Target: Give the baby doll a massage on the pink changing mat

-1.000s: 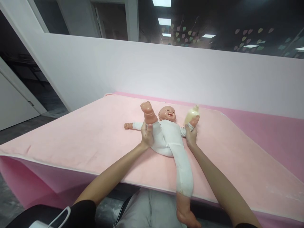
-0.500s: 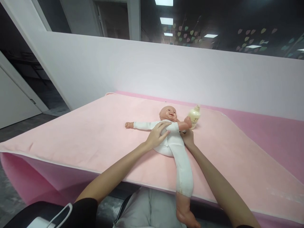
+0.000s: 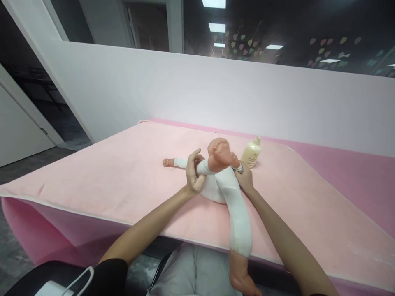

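A baby doll (image 3: 237,213) in a white cloth suit lies on its back, its head toward the far wall. My left hand (image 3: 194,174) is wrapped around one of its legs, which is raised so that the foot (image 3: 220,154) covers most of the face. At the doll's right-hand side, my right hand (image 3: 245,176) grips it near the arm; some of those fingers are hidden behind the doll. The other leg hangs over the table's front edge. One doll arm stretches out left. Just beyond my right hand stands a pale yellow pump bottle (image 3: 252,152).
A pink padded cover (image 3: 101,176) lies over the table. Behind it rises a white wall (image 3: 185,90) with dark glass above. My lap in grey trousers (image 3: 191,271) is below the front edge. A white door (image 3: 24,119) stands at the far left.
My left hand has left the doll's chest and now holds its leg, which has come up in front of the face. My right hand has stayed at the doll's side.
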Motion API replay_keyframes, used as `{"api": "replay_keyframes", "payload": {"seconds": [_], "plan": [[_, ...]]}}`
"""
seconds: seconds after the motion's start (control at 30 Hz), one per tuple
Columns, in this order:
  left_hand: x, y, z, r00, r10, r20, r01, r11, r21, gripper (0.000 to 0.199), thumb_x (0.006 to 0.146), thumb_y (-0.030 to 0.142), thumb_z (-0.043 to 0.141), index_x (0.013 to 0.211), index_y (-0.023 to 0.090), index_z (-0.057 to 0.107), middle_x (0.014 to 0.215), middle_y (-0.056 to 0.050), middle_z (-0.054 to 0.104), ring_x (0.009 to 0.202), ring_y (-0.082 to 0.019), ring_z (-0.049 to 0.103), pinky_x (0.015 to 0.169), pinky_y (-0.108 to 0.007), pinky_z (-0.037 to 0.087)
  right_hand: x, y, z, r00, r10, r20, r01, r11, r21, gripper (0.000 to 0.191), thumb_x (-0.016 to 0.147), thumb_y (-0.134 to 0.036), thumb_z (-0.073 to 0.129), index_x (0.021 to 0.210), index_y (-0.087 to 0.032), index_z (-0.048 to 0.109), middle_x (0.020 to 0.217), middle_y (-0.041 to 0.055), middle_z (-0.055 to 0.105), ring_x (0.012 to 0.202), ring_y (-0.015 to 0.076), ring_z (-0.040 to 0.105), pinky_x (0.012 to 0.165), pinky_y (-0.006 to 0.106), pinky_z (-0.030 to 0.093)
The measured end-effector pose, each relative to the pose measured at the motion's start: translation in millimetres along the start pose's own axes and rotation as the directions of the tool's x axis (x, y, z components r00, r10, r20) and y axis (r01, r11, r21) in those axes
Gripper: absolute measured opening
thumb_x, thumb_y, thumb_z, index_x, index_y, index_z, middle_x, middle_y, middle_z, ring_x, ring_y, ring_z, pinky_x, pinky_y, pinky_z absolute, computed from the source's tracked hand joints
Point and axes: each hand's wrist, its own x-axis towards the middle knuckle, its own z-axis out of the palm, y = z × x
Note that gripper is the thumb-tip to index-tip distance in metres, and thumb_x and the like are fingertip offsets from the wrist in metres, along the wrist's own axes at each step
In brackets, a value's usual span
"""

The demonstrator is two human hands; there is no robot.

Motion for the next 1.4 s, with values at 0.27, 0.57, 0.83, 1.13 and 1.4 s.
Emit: {"api": "replay_keyframes", "payload": {"seconds": [0.27,0.57,0.83,1.13,1.4], "plan": [[-3.9,0.9,0.6,0.998,-0.057,0.011,0.058,0.997,-0.042,0.073,0.079,0.049,0.049,0.143,0.018,0.033,0.112,-0.009,0.058,0.091,-0.025,0.059,0.081,-0.040,0.048,-1.7,-5.4,-2.0,0.998,0.066,-0.008,-0.065,0.997,0.029,0.036,0.069,-0.040,0.061,0.097,-0.018,0.064,0.094,0.0065,0.068,0.079,0.0204,0.059,0.064,0.028,0.045],[-3.4,4.5,-2.2,0.978,-0.169,-0.123,0.180,0.979,0.091,0.059,0.076,0.058,0.043,0.123,0.022,0.042,0.086,-0.005,0.055,0.074,-0.022,0.056,0.071,-0.040,0.048,-2.9,-10.2,-2.9,0.992,0.123,0.011,-0.123,0.992,0.036,0.036,0.069,-0.039,0.061,0.100,-0.020,0.063,0.093,0.0038,0.068,0.081,0.0207,0.061,0.065,0.028,0.044],[-3.2,4.0,-5.0,0.994,-0.104,-0.032,0.107,0.983,0.150,0.061,0.075,0.055,0.052,0.123,0.020,0.037,0.095,-0.007,0.053,0.081,-0.021,0.055,0.073,-0.038,0.047,-2.9,-9.1,-3.3,0.993,0.118,0.010,-0.119,0.993,0.029,0.038,0.070,-0.040,0.061,0.102,-0.020,0.063,0.097,0.0037,0.068,0.084,0.0209,0.061,0.067,0.029,0.045],[-5.8,-2.0,-0.5,0.985,-0.170,0.008,0.162,0.948,0.275,0.051,0.072,0.058,0.065,0.102,0.020,0.048,0.086,-0.005,0.056,0.081,-0.022,0.059,0.071,-0.037,0.050,-2.8,-8.0,-3.1,0.996,0.089,0.002,-0.089,0.996,0.024,0.039,0.070,-0.038,0.059,0.105,-0.020,0.062,0.101,0.0046,0.067,0.085,0.0210,0.060,0.071,0.031,0.045],[-11.1,-10.0,3.4,0.926,-0.311,0.212,0.286,0.948,0.139,0.053,0.075,0.053,0.065,0.114,0.018,0.052,0.109,-0.014,0.064,0.105,-0.029,0.061,0.090,-0.043,0.049,1.3,6.8,2.1,0.987,-0.162,0.010,0.162,0.982,-0.095,0.040,0.073,-0.029,0.048,0.108,-0.020,0.066,0.104,0.0056,0.066,0.095,0.0216,0.057,0.084,0.035,0.044]]}}
